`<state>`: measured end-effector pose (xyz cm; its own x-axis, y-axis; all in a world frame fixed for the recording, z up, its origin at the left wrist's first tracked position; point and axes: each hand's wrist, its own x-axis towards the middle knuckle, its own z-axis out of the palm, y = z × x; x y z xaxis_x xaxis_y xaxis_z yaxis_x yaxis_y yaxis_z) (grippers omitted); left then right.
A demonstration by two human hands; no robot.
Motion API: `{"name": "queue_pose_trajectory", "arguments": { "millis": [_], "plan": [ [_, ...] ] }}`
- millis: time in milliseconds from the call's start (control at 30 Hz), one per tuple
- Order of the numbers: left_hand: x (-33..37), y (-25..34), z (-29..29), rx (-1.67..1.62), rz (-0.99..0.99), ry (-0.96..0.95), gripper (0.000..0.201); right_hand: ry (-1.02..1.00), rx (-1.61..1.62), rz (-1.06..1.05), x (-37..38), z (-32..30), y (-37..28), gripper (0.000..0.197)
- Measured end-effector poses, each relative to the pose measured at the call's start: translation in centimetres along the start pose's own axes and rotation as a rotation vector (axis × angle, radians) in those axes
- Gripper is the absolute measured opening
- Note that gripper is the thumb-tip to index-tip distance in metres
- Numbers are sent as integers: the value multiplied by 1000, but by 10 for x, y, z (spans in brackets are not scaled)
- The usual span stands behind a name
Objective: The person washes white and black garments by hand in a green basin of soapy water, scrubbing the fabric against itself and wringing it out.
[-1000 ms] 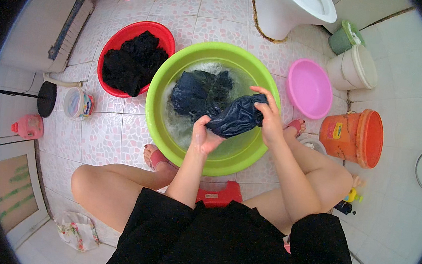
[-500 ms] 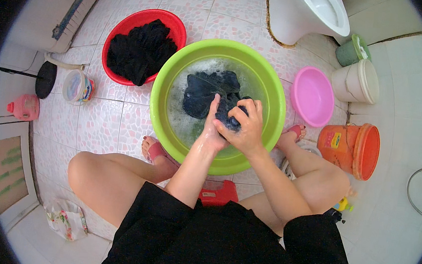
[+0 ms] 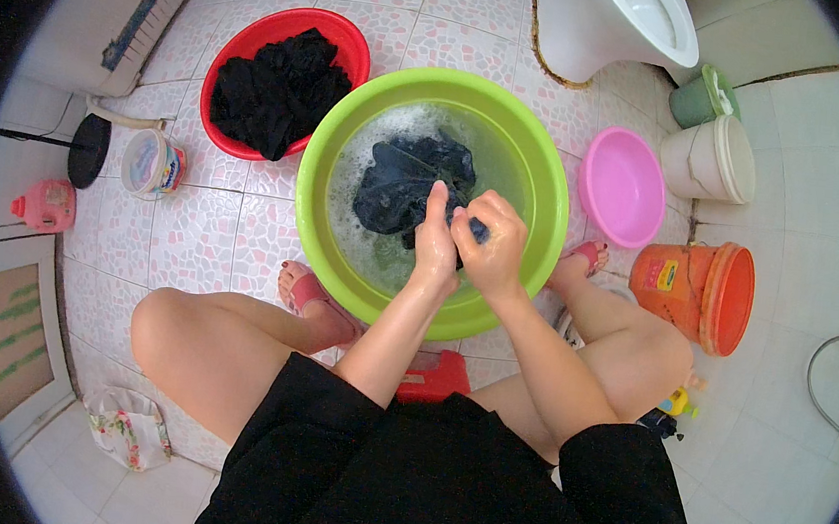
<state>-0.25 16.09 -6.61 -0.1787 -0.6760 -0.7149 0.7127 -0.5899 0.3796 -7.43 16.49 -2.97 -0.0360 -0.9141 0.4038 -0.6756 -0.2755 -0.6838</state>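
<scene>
A dark navy wet garment (image 3: 398, 188) lies partly in cloudy, sudsy water inside a large lime-green basin (image 3: 319, 178). Over the basin, my left hand (image 3: 436, 244) is closed round a part of the garment, thumb pointing up. Right beside it, my right hand (image 3: 491, 243) is curled into a fist on another bunched part, and a bit of dark cloth pokes out between its fingers. Both hands are wet and nearly touch each other. The rest of the cloth spreads away from them toward the far left of the water.
A red basin (image 3: 214, 129) heaped with black clothes (image 3: 280, 90) stands at the far left. Right of the green basin are a pink basin (image 3: 622, 187), an orange bucket (image 3: 677, 285) and a white bucket (image 3: 698, 162). The toilet (image 3: 600, 28) is behind; a small tub (image 3: 148, 168) sits left.
My right hand has closed from a spread grip into a fist round the cloth. My left hand has also tightened, and the garment has shifted slightly left.
</scene>
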Motion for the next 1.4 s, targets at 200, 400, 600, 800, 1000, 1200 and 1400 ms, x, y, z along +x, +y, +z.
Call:
{"name": "queue_pose_trajectory", "arguments": {
  "millis": [200, 400, 600, 800, 1000, 1200, 1400],
  "plan": [
    [9, 15, -16, 152, 57, -32, 56, -72, 187, 407, 6, 7, 40, 33],
    [27, 1, -79, 156, -101, 70, 46, 179, 385, 704, 62, -13, 93, 32],
    [45, 15, -104, 453, 329, 76, 24, -3, 376, 469, 77, -10, 133, 32],
    [61, 25, -125, 1607, 597, 31, 30, -58, -438, -21, 26, 0, 116, 36],
    [78, 0, -144, 1815, 349, -30, 28, -872, -411, 214, -58, 35, 106, 20],
    [94, 22, -124, 1652, 480, 28, 40, -651, -768, -19, -91, 69, 134, 40],
    [112, 64, -102, 1544, 851, -108, 71, -531, -648, 93, -88, 93, 155, 46]
  ]
}}
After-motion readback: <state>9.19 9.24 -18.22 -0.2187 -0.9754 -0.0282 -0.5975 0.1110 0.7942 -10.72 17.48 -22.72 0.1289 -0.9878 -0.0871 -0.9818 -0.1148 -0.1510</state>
